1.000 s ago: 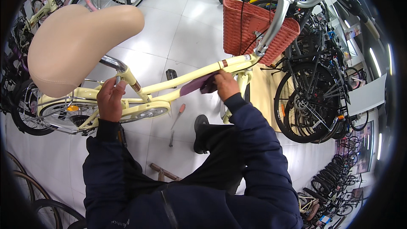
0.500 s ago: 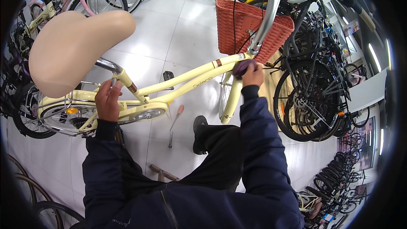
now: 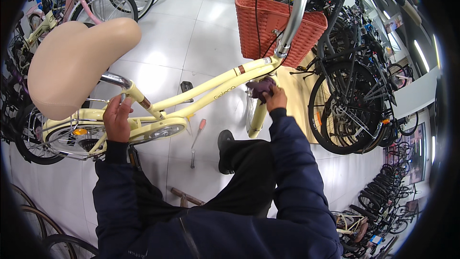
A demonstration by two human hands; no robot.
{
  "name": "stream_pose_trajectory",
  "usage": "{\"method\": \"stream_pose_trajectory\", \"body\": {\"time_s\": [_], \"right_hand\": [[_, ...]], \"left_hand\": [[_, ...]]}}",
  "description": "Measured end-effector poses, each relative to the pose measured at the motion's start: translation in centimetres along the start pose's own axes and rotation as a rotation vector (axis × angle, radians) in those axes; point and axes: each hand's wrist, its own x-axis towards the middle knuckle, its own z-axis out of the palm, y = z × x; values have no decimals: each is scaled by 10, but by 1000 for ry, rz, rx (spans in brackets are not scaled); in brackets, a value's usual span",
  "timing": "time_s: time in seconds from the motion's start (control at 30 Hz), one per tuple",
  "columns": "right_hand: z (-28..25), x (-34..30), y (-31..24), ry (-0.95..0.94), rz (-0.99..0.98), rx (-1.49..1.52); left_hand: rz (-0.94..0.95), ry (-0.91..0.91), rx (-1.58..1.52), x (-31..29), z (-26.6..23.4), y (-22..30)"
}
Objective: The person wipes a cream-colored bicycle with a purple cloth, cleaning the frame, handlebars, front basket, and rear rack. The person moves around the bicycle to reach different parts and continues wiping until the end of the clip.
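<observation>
Nearest you, a wooden piece [image 3: 179, 193] is lying on the floor [image 3: 191, 177] between your legs. Ahead of it, a wrench [image 3: 192, 159] and then a screwdriver [image 3: 201, 124] are lying just right of a long tile edge that is running away from you.

Your left hand [image 3: 117, 117] is pinching a small silver piece [image 3: 123, 97] beneath the saddle [image 3: 81, 67]; the view is not showing whether this is a lever or a tool. Your right hand [image 3: 276, 100] is clamping a bunched purple cloth [image 3: 263, 86], thumb and fingers together on it. The cloth is sitting at the top of the front fork [image 3: 259, 117], near the left edge of the wooden board [image 3: 294, 110]; contact with the fork is not showing clearly.

Handling: the cloth is probably behaving as light, soft and limp; you are best holding it by its gathered middle. The cream bicycle [image 3: 224, 90] is standing across you, and its painted tubes are likely feeling stiff, smooth and slippery. The bare tubes are offering the firmest hold.

Beyond the frame, a red basket [image 3: 273, 19] is hanging ahead of the handlebar. A black bicycle [image 3: 352, 103] is standing at the board's right edge.
</observation>
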Motion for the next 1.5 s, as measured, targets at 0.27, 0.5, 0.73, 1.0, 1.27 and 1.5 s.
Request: {"method": "stream_pose_trajectory", "body": {"time_s": [0.27, 0.5, 0.73, 1.0, 1.27, 1.5], "right_hand": [[-5, -63, 44, -600, -208, -234], [-72, 10, 5, -172, 81, 246], [-110, 120, -89, 370, -199, 500], [-102, 111, -87, 374, -103, 290], [-168, 193, -176, 669, -21, 303], [-98, 139, -128, 666, -120, 291]], "left_hand": [[0, -14, 18, 2, 0, -3], [8, 21, 29, -1, 0, -3], [-13, 28, 4, 0, 3, -4], [9, 50, 3, -1, 5, -3], [9, 48, -19, -2, 7, 3], [14, 30, 11, -2, 3, -1]]}}
